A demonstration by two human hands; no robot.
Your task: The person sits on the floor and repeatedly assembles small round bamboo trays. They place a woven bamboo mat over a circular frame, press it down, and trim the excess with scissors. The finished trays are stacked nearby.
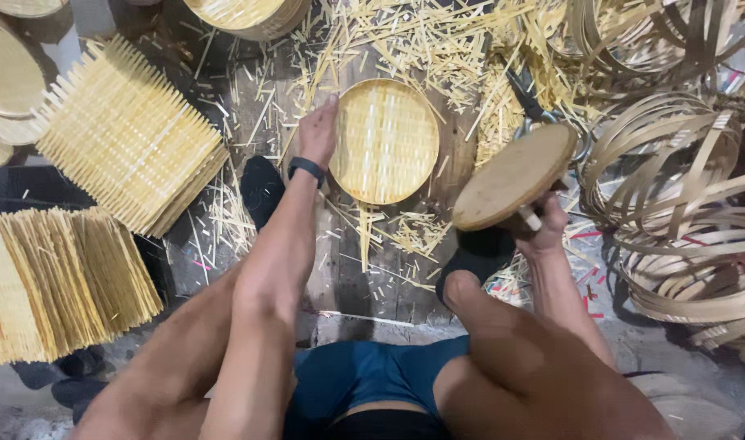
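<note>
Head view looks down on a person sitting on a plank floor (389, 285), legs apart, amid scattered bamboo offcuts (413, 41).

A round woven tray (385, 140) lies flat on the planks between the feet, its shallow bowl facing up and nothing in it. More such trays sit at the top edge (242, 15) and stacked at the upper left (10, 81); what they hold cannot be told. Two stacks of square woven mats (128, 134) with fringed edges rest to the left, the nearer one (59, 281) beside the left knee. Loops of bent bamboo strip (674, 204) pile up at the right, empty hoops tangled one in another.

Left hand (317, 134) reaches forward with fingers held together and nearly straight, the palm side pressed against the left rim of the tray; it pinches nothing. A dark band (306, 168) wraps that wrist.

Right hand (544, 224) is closed in a fist round a short handle, holding up a round wooden disc (515, 175) tilted on edge, its flat pale face turned toward the camera. The disc hangs in the air to the right of the tray, near it but not touching. Behind the disc lie dark-handled scissors (529, 102) on the offcuts, partly hidden.

Black socks cover both feet: one (261, 187) just beside the left wrist, the other (474, 257) below the disc. Blue shorts (364, 375) show at the bottom.
</note>
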